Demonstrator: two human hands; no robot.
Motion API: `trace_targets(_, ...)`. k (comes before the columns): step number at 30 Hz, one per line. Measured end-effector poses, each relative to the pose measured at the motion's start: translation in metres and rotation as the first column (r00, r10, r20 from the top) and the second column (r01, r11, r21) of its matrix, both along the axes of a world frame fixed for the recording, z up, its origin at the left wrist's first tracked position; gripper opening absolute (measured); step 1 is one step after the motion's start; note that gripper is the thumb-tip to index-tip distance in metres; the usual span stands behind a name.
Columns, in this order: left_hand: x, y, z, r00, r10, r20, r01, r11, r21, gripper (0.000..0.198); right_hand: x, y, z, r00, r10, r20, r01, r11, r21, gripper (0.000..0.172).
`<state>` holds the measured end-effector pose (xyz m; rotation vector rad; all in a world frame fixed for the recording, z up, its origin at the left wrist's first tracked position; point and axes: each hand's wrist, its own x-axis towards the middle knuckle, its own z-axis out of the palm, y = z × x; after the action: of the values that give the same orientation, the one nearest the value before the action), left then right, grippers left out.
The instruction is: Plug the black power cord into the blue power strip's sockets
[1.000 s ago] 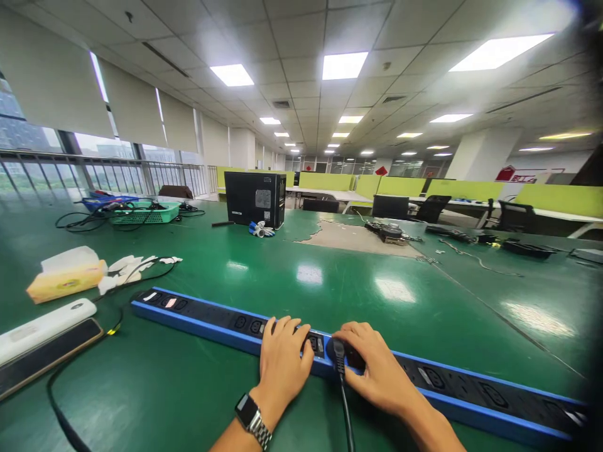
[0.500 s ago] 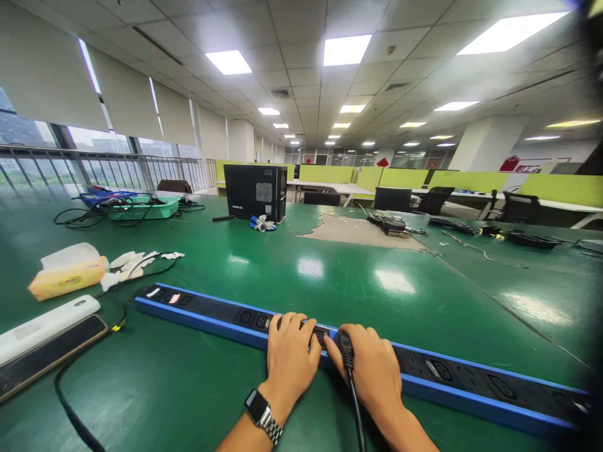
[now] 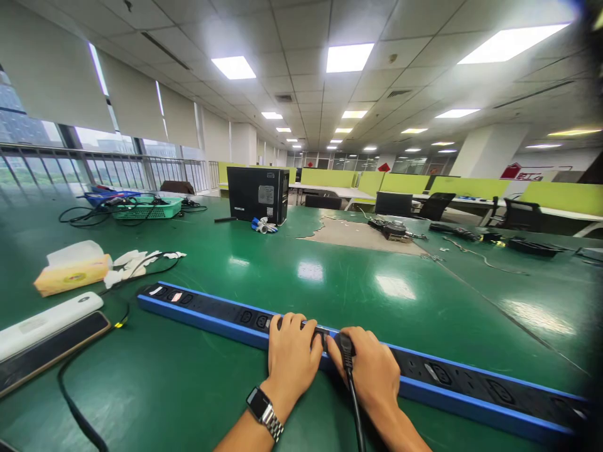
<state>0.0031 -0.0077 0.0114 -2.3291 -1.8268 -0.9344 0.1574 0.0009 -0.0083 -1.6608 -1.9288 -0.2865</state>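
Observation:
A long power strip (image 3: 207, 319), black with blue edges, lies slantwise across the green table. My left hand (image 3: 293, 355), below a wristwatch, grips the strip near its middle, with the fingers over the far edge and the thumb on top. Just to its right, my right hand (image 3: 370, 364) is closed round a black plug (image 3: 346, 346) at the strip's sockets. The plug's cable (image 3: 356, 408) runs down toward me. The plug's front end is hidden, so I cannot tell how far it sits in a socket.
At left are a tissue box (image 3: 73, 276), a white device (image 3: 51, 323), a phone (image 3: 56, 351) and a loose cable (image 3: 75, 402). Farther back stand a green basket (image 3: 153, 209) and a black computer case (image 3: 258, 193). Electronic parts (image 3: 393, 229) lie at back right.
The view has shifted slightly. Both hands stay at nearly the same spots on the strip, and the right hand still holds the plug.

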Motion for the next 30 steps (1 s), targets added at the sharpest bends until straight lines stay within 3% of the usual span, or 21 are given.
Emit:
trace_targets(8,0.0,0.0,-0.002,1.0,0.007,-0.004,-0.007,1.0,0.0,0.025,-0.002,-0.004,0.006,0.992,-0.106,-0.072,0.095,0.986,-0.136,0.031)
trace_targets(16,0.001,0.001,-0.004,1.0,0.02,-0.01,-0.02,1.0,0.003,0.024,-0.001,-0.004,0.011,0.987,-0.108,-0.12,0.079,0.971,-0.224,0.03)
trace_targets(30,0.001,0.002,-0.002,1.0,0.024,-0.014,-0.024,1.0,-0.005,0.023,0.001,0.002,-0.01,0.992,-0.073,-0.099,0.077,0.996,0.036,0.037)
